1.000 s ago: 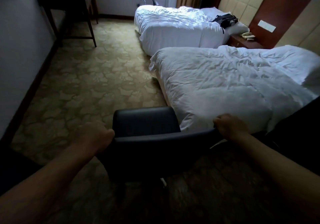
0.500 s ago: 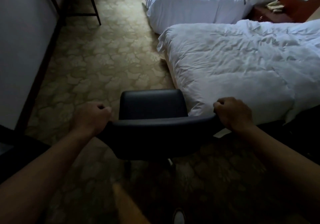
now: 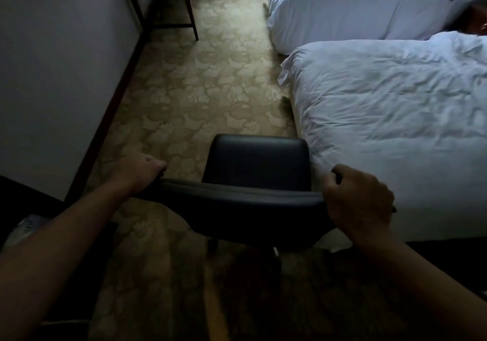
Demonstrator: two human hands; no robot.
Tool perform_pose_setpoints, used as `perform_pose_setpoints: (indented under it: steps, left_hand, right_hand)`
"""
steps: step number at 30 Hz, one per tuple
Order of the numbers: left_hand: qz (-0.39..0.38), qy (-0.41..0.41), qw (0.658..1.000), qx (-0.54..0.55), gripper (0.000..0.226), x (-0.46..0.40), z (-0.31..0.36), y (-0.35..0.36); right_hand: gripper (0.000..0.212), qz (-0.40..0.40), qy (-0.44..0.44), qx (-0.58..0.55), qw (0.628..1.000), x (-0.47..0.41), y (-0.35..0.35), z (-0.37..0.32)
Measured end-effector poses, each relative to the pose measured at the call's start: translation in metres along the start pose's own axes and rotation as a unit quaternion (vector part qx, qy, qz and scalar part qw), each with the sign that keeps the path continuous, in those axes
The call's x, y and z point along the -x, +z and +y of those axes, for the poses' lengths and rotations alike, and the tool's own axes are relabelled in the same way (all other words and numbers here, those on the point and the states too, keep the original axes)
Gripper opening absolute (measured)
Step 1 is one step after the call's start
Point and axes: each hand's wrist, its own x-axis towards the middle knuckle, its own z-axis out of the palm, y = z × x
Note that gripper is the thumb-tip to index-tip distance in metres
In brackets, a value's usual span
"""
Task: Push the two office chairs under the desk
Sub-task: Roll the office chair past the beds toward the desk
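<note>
Gripping the chair (image 3: pixel 253 198) by the two ends of its padded backrest, left hand (image 3: pixel 139 173) and right hand (image 3: pixel 359 198) curl round the rim. It stands on carpet (image 3: pixel 189 98) beside the bed (image 3: pixel 390 119), desk (image 3: pixel 168 6) well ahead; probably rolls easily, so push low and evenly.

Two beds with rumpled white duvets, the near bed (image 3: pixel 390 119) and the far bed (image 3: pixel 350 6), stand along the right on patterned beige carpet (image 3: pixel 195 82), opposite a pale wall (image 3: pixel 52 64) with dark skirting on the left.
</note>
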Motion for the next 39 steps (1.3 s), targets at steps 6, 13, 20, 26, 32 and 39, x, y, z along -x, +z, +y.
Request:
perform_pose_setpoints:
  steps: [6, 13, 20, 26, 32, 39]
  left_hand:
    - [-0.035, -0.005, 0.997, -0.063, 0.024, -0.072, 0.024, -0.018]
    - [-0.044, -0.023, 0.999, -0.012, 0.027, -0.187, 0.050, -0.043]
    - [-0.010, 0.041, 0.999, -0.002, 0.016, -0.283, 0.081, -0.075]
    - [-0.008, 0.052, 0.998, 0.032, 0.022, -0.361, 0.108, -0.088]
    - [0.034, 0.038, 0.997, 0.050, 0.019, -0.439, 0.132, -0.112]
    - [0.068, -0.040, 0.996, 0.031, 0.040, -0.520, 0.179, -0.118]
  right_hand:
    - [0.029, 0.016, 0.016, -0.009, 1.000, -0.059, 0.024, -0.022]
    - [0.033, 0.026, 0.018, -0.024, 0.999, -0.155, 0.062, -0.055]
    - [0.033, 0.003, 0.049, -0.019, 0.999, -0.251, 0.094, -0.097]
    - [0.029, 0.016, 0.054, -0.008, 0.998, -0.342, 0.124, -0.127]
    - [0.029, 0.003, 0.036, -0.026, 0.999, -0.447, 0.153, -0.154]
    - [0.034, -0.022, -0.034, -0.069, 0.997, -0.578, 0.192, -0.173]
